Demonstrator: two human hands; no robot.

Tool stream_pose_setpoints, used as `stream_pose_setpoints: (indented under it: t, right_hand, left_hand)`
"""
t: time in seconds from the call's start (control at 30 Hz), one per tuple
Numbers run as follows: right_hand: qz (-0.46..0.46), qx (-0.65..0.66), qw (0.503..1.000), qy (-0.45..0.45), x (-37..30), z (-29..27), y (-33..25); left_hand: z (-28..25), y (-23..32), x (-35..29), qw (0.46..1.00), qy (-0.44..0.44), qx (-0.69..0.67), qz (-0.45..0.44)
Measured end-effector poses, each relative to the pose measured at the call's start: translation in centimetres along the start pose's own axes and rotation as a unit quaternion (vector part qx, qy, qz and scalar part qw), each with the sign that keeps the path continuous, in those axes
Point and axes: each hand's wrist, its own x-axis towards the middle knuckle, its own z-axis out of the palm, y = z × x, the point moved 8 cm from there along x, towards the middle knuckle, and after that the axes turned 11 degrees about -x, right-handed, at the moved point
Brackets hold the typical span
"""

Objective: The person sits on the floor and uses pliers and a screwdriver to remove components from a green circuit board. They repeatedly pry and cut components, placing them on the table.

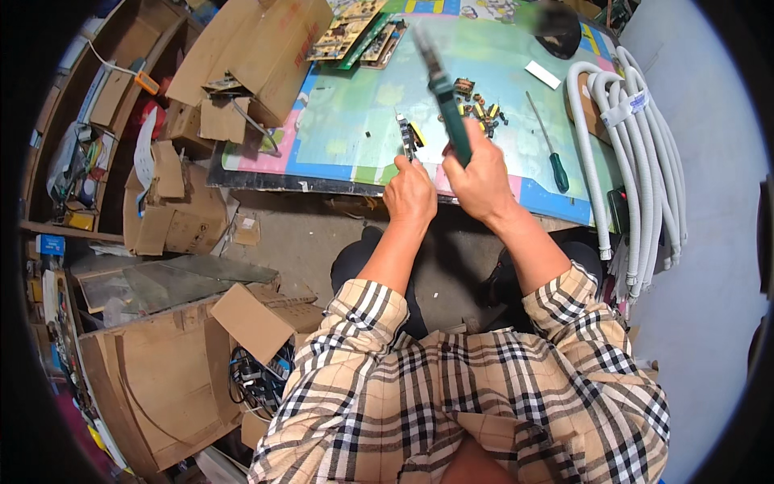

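Observation:
My left hand (409, 194) is closed at the table's near edge, its fingertips pinching a small circuit board (406, 135) with a yellow part on it. In my right hand (480, 179) is a green-handled tool (446, 101), raised and tilted, with its grey metal head pointing away from me. Motion blurs that head; it looks like pliers seen edge-on, but I cannot tell for sure. Just beyond the right hand lies a loose heap of small electronic parts (486, 113), yellow, black and copper-coloured. A screwdriver (551, 147) with a green handle rests to the right.
Circuit boards (363, 36) are stacked at the table's far left, beside a large cardboard box (246, 52). Bundled grey corrugated hoses (642, 161) hang over the right edge. A white strip (543, 74) and a dark object (559, 39) lie farther back. Open cartons (173, 202) stand left below.

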Motion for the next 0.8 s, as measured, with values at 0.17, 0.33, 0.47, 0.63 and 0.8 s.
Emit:
stream_pose_setpoints:
  t: [0.17,0.33,0.47,0.63,0.8]
  right_hand:
    - [0.046,-0.055,0.997,0.014,-2.7,3.3,5.1]
    - [0.156,-0.153,0.963,-0.157,-4.8,5.9,11.5]
    - [0.079,-0.075,0.994,-0.025,0.5,0.5,3.4]
    - [-0.042,0.042,0.985,0.160,-0.3,-1.6,-1.1]
    - [0.195,-0.151,0.948,-0.203,-5.4,8.7,13.3]
  left_hand:
    - [-0.2,0.4,0.2,1.000,0.003,-0.008,0.009]
    - [0.4,0.2,0.1,0.999,-0.002,-0.025,0.020]
    - [-0.1,0.0,0.0,1.000,0.002,-0.007,0.025]
    - [-0.1,-0.2,0.1,0.999,0.002,0.005,0.037]
    - [0.0,-0.2,0.9,0.999,0.023,-0.003,0.026]
